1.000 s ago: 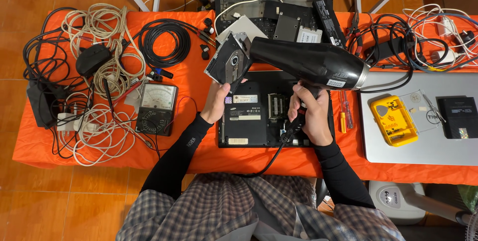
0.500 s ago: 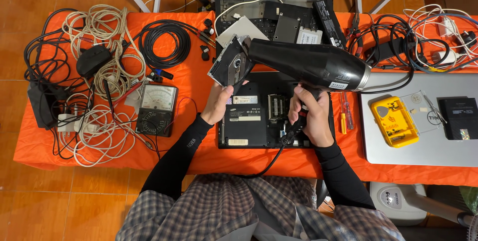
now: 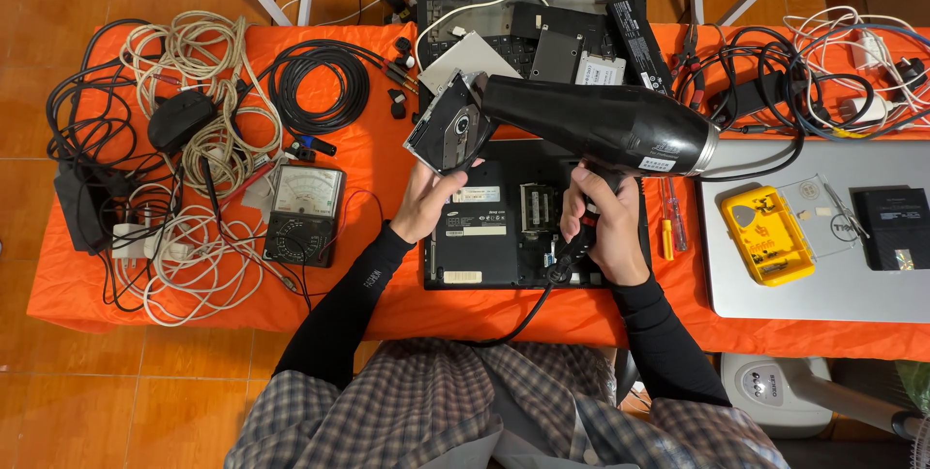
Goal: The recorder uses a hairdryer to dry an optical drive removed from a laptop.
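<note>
Over the orange counter [image 3: 368, 154], two hands work a hair dryer against a laptop drive.

The right hand [image 3: 605, 227] has its grip wrapped tight around the handle of the black hair dryer [image 3: 601, 125], whose barrel reaches up and away to the left from that grip, nozzle touching the optical drive [image 3: 448, 125]. The left hand [image 3: 426, 203] pinches the drive's lower edge between fingers and thumb, holding it tilted above the grip. Beneath both hands lies an upturned black laptop [image 3: 484, 236]. Left of the left grip sits an analogue multimeter [image 3: 305, 212]; right of the right grip lie screwdrivers [image 3: 670, 222] and a yellow bit case [image 3: 770, 236].
</note>
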